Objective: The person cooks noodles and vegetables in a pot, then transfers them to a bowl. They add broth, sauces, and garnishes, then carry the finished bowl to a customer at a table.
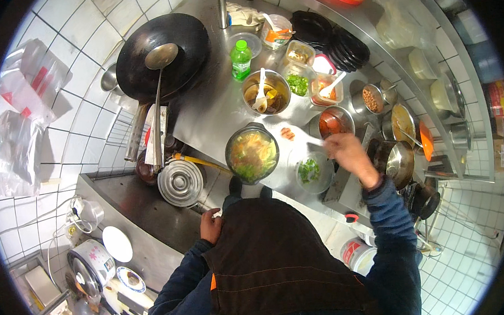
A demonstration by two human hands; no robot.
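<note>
My right hand (346, 152) grips a white plastic spoon (306, 136); the spoon is blurred, and its bowl carries something reddish-brown. Left of the spoon, a black bowl (252, 153) of soup with noodles and greens stands at the counter's near edge. Below the spoon sits a clear plastic tub (315, 173) with chopped green herbs. Just beyond my right hand is a steel pot (336, 122) of red sauce. Low beside my dark apron (278, 246), my left hand (211, 226) has curled fingers; whether it holds anything is unclear.
On the steel counter (207, 117) stand a steel pot (266, 92) with a white spoon, a green-capped bottle (241, 59) and tubs of chopped scallion (298, 84) and red condiment (326, 91). A wok (163, 55) holds a ladle (160, 76). Stacked black bowls (347, 50) stand behind.
</note>
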